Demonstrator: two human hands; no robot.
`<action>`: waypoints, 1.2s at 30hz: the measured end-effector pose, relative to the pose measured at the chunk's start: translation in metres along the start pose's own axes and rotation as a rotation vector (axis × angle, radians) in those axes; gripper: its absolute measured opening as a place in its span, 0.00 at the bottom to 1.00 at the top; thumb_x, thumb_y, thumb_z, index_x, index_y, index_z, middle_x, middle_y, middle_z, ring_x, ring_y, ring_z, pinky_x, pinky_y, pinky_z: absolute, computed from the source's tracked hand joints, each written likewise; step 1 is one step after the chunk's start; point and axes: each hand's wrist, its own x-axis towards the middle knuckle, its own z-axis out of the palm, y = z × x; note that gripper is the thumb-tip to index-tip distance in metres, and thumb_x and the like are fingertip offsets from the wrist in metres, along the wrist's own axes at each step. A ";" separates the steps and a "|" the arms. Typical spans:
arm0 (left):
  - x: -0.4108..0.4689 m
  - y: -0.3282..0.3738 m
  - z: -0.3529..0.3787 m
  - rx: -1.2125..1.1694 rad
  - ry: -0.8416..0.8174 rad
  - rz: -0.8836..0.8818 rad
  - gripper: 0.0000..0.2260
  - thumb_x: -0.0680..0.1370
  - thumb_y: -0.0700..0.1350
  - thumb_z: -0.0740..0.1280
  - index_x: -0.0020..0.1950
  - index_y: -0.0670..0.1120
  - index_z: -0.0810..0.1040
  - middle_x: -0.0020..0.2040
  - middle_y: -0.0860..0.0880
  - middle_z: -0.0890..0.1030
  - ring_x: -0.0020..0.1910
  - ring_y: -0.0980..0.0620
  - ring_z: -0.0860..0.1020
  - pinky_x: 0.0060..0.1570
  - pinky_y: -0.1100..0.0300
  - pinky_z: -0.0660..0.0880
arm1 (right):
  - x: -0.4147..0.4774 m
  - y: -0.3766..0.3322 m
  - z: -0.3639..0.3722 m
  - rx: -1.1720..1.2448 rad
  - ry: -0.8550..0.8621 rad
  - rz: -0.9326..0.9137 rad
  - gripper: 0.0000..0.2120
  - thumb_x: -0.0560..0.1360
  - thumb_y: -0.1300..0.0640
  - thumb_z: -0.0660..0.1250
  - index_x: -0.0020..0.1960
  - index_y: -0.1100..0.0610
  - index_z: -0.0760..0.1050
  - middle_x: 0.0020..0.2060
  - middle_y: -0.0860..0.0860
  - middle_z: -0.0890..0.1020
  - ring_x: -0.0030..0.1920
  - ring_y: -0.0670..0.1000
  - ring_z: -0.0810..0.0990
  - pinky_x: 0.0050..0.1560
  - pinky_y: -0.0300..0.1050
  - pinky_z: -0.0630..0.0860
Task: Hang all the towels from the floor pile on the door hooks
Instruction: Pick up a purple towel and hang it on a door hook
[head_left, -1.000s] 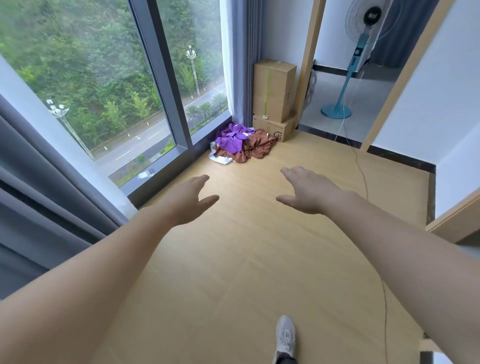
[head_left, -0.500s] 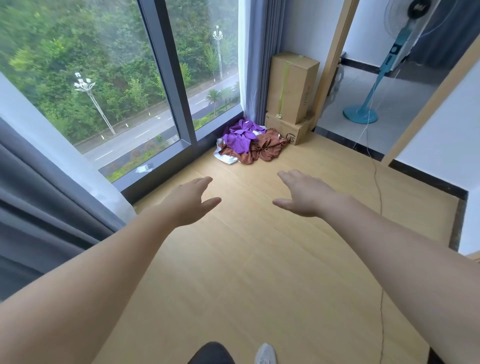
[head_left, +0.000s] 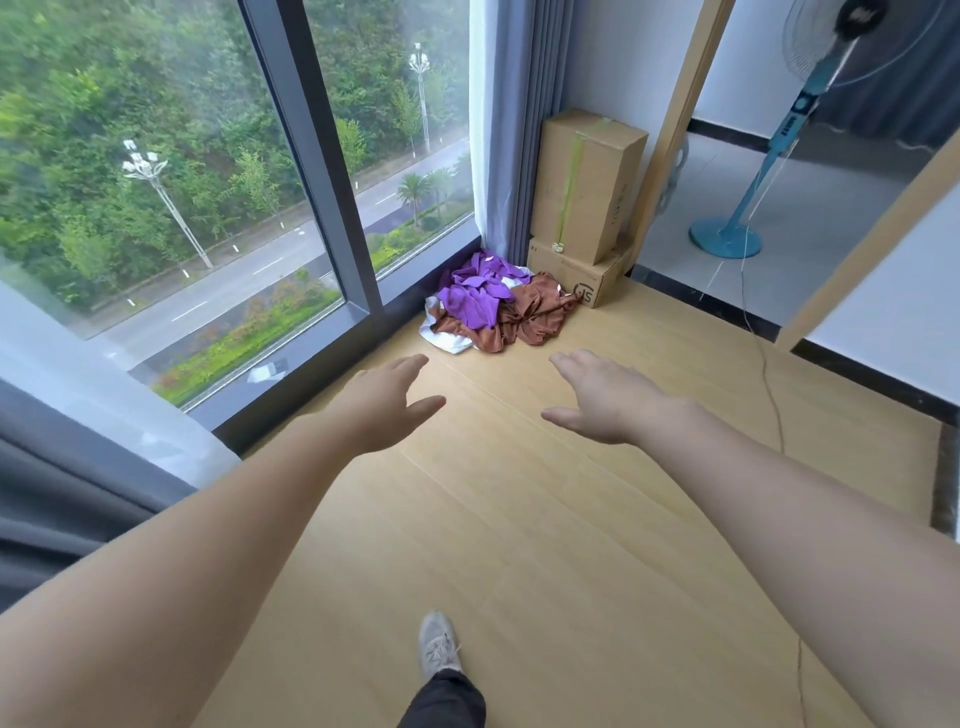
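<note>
A pile of towels lies on the wooden floor in the corner by the window: a purple towel (head_left: 470, 299) on top, a rust-brown towel (head_left: 530, 317) to its right, and a white towel (head_left: 441, 338) showing at the lower left. Both arms reach forward toward the pile. My left hand (head_left: 387, 400) is open, palm down, short of the pile's left side. My right hand (head_left: 602, 397) is open too, fingers spread, short of its right side. Neither hand touches a towel. No door hooks are in view.
Two cardboard boxes (head_left: 587, 182) are stacked right behind the pile. A large window (head_left: 311, 156) and grey curtains (head_left: 524, 104) run along the left. A doorway on the right holds a blue standing fan (head_left: 727, 236), and its thin cord (head_left: 769, 384) trails across the floor. My shoe (head_left: 439, 644) steps forward.
I have walked closer to the pile, which looks larger and nearer. Both hands stay open and stretched forward. My foot has swung forward into view.
</note>
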 end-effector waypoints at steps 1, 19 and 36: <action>0.017 -0.008 -0.006 0.002 -0.007 0.001 0.30 0.78 0.61 0.59 0.77 0.51 0.57 0.75 0.52 0.63 0.72 0.47 0.64 0.69 0.52 0.63 | 0.016 -0.002 -0.004 0.005 -0.003 0.007 0.35 0.76 0.38 0.60 0.76 0.52 0.53 0.72 0.55 0.64 0.69 0.57 0.67 0.65 0.54 0.70; 0.210 -0.068 -0.044 0.008 -0.113 0.003 0.29 0.78 0.61 0.59 0.76 0.51 0.59 0.74 0.50 0.66 0.71 0.44 0.66 0.68 0.51 0.65 | 0.213 0.025 -0.044 0.073 -0.047 0.058 0.34 0.77 0.39 0.61 0.76 0.52 0.53 0.72 0.54 0.63 0.69 0.56 0.67 0.63 0.52 0.70; 0.428 -0.014 -0.064 0.018 -0.105 -0.058 0.28 0.80 0.59 0.59 0.76 0.50 0.58 0.75 0.51 0.64 0.72 0.47 0.64 0.70 0.53 0.62 | 0.421 0.169 -0.087 0.077 -0.115 -0.039 0.32 0.77 0.39 0.61 0.74 0.53 0.57 0.69 0.54 0.67 0.66 0.58 0.70 0.62 0.53 0.70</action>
